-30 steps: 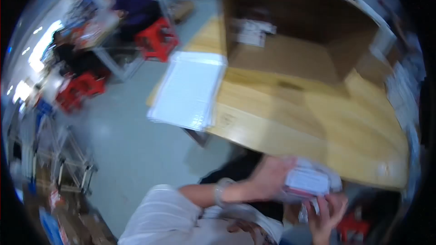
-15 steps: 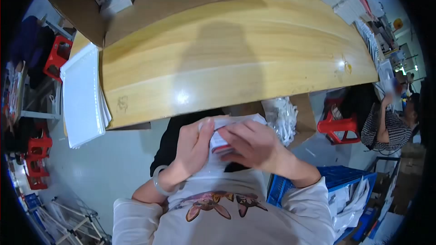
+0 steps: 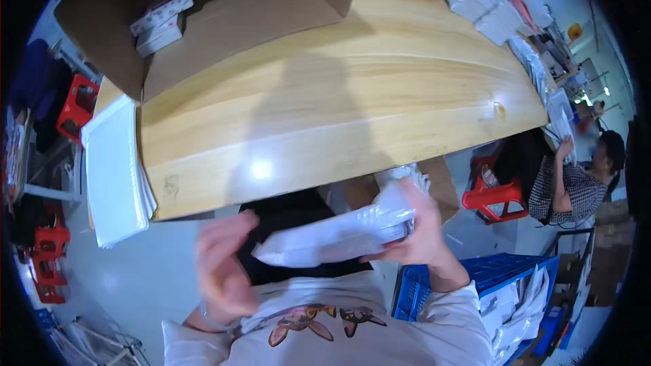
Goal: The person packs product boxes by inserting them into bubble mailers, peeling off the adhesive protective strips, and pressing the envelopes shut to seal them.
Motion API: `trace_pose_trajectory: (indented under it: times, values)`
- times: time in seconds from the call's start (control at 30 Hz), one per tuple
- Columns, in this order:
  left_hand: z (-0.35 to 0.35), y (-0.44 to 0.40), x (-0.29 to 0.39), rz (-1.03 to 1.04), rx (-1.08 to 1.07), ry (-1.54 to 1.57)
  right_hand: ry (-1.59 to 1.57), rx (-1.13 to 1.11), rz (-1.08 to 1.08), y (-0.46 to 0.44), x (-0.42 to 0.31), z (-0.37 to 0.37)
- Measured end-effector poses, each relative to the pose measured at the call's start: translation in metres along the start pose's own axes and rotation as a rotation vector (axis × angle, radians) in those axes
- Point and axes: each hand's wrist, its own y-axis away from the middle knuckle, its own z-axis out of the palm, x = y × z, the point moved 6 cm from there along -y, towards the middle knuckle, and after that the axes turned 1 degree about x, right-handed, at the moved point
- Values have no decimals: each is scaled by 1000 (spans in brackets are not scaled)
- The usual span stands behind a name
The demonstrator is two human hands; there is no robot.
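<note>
A white padded mailer (image 3: 332,236) stretches sideways in front of my body, below the table's near edge. My right hand (image 3: 417,234) grips its right end, fingers wrapped round it. Something dark shows at that end by my fingers, too blurred to make out. To the left, my left hand (image 3: 225,268) is off the mailer and smeared by motion, its fingers apart and nothing in them. A bracelet circles the left wrist.
On the wooden table (image 3: 319,122) stands an open cardboard box (image 3: 244,34) with small boxes inside. White mailers (image 3: 112,176) are stacked at the left edge. A blue crate (image 3: 502,264) with white packages stands at lower right. A person (image 3: 573,183) sits at right, by a red stool (image 3: 498,200).
Both hands were together on the white packaging with a small white-and-red box. Now my left hand has let go and moved left, while my right hand holds the mailer, turned sideways, farther right.
</note>
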Motion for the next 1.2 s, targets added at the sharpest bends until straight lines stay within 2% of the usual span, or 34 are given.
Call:
trace_pose_trajectory:
  times: [0.07, 0.1, 0.13, 0.17, 0.2, 0.23, 0.27, 0.33, 0.37, 0.5, 0.53, 0.67, 0.7, 0.83, 0.87, 0.9, 0.93, 0.97, 1.0, 1.07, 1.1, 1.17, 1.2]
  values:
    - [-27, 34, -3, 198, 284, 1, -261, 275, 10, 5, 11, -26]
    - [-19, 38, -5, 221, 282, 23, -338, 374, 2, 9, 17, -35]
    - [-11, 32, -14, 37, 338, 5, -607, 552, 99, 14, 31, -35]
    - [2, 26, -21, -63, 342, 85, -889, 714, 187, 17, 43, -29]
    - [15, 16, -25, -163, 351, 165, -1019, 735, 234, 10, 42, -12]
    - [33, -6, -25, -176, 306, 344, -1151, 741, 279, 1, 40, 8]
    - [40, -17, -28, -151, 317, 333, -1048, 702, 457, 1, 50, 29]
    - [56, -34, -50, -318, 204, 446, -949, 447, 364, -19, 65, 67]
    - [52, -44, -51, -305, 209, 438, -955, 441, 350, -21, 68, 68]
    - [38, -71, -77, -649, 306, 472, -486, 213, 514, -32, 67, 53]
    - [34, -73, -81, -650, 306, 466, -492, 211, 514, -37, 66, 50]
    - [42, -79, -98, -532, -143, 154, -195, 518, 39, -68, 32, 5]
    - [42, -83, -98, -535, -140, 144, -205, 515, 37, -69, 31, 4]
    - [30, -113, -53, -70, 59, 345, -563, 145, 49, -90, 37, 26]
    - [33, -125, -45, -93, 35, 494, -520, 165, 114, -89, 48, 29]
    - [28, -133, -39, -85, 42, 446, -478, 183, 180, -88, 59, 31]
    - [25, -141, -35, 16, 51, 385, -602, 222, 245, -84, 71, 32]
    - [22, -144, -32, 96, 116, 295, -557, 259, 274, -80, 88, 34]
    - [21, -147, -32, 103, 168, 291, -513, 294, 306, -76, 105, 34]
    - [20, -156, -32, 25, 99, 361, -458, 319, 294, -79, 118, 33]
    - [15, -158, -39, 1, -63, 368, -447, 309, 250, -86, 113, 33]
    - [16, -167, -41, 40, 48, 770, -361, 347, 223, -90, 115, 30]
    - [18, -162, -48, -51, 44, 721, -287, 393, 244, -85, 121, 26]
